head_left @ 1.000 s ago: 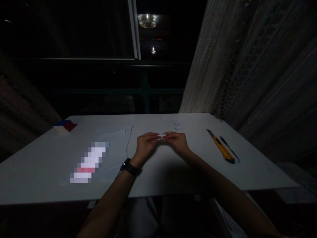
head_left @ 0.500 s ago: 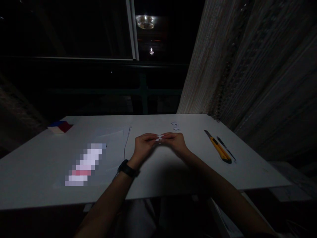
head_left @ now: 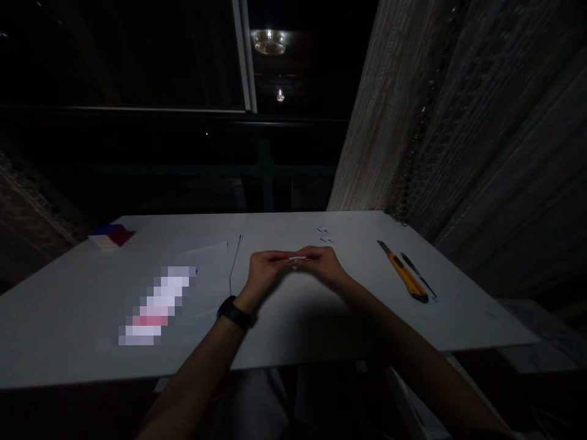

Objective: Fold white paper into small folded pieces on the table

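The left hand [head_left: 268, 267] and the right hand [head_left: 324, 264] meet over the middle of the tabletop [head_left: 293, 342], each grip clamped on a small white piece [head_left: 297, 258], apparently paper; only a thin pale sliver of it shows between the fingers, so its full shape, any folds, and whether it is one piece or several cannot be told; the fingertips merge in shadow, and which finger presses where is hard to make out.

A dark band [head_left: 236, 312] circles the left wrist, its face turned out of sight; both forearms run off the bottom edge.

Just beyond the right hand lie small white scraps [head_left: 325, 234] with dark marks, too small to read; farther right, a yellow utility knife [head_left: 406, 275] lies with its blade out and pointing away, a dark pen [head_left: 418, 274] close beside it.

Left of the left hand, pale sheets [head_left: 208, 287] spread flat, their edges faint; a pixelated patch [head_left: 156, 305] covers part of them, hiding whatever is there; near the far left corner sits a block [head_left: 110, 236] with blue, red and pale faces.

Behind, a striped curtain [head_left: 360, 146] hangs on the right, fading into darkness; a round light [head_left: 269, 43] glows in the window.
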`<move>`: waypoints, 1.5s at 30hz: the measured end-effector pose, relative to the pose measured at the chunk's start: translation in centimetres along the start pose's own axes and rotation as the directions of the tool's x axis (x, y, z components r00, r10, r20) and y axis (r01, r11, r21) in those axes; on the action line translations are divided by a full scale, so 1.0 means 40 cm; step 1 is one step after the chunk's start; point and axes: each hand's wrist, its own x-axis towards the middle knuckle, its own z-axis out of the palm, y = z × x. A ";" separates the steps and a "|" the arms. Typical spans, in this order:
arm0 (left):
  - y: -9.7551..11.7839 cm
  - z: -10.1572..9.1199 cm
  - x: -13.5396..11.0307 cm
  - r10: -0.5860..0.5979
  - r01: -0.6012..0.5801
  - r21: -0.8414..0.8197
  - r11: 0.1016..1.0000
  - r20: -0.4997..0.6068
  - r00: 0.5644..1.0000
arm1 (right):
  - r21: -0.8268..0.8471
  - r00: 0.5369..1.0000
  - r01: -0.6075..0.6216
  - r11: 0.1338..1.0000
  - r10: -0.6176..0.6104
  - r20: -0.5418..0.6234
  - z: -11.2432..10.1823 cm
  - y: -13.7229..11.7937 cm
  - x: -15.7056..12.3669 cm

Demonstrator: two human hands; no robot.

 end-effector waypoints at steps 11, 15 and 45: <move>0.014 0.014 -0.006 -0.029 0.025 -0.058 0.998 -0.061 0.998 | 0.049 0.987 -0.096 0.994 0.102 -0.124 0.008 -0.012 -0.004; 0.014 0.013 -0.007 -0.009 0.009 0.001 1.000 -0.069 0.998 | 0.018 0.993 -0.072 0.997 0.073 -0.087 0.007 -0.013 -0.006; 0.022 0.014 -0.017 0.181 -0.173 0.145 0.974 -0.046 0.982 | 0.032 0.987 -0.061 0.998 0.065 -0.144 0.002 -0.013 -0.004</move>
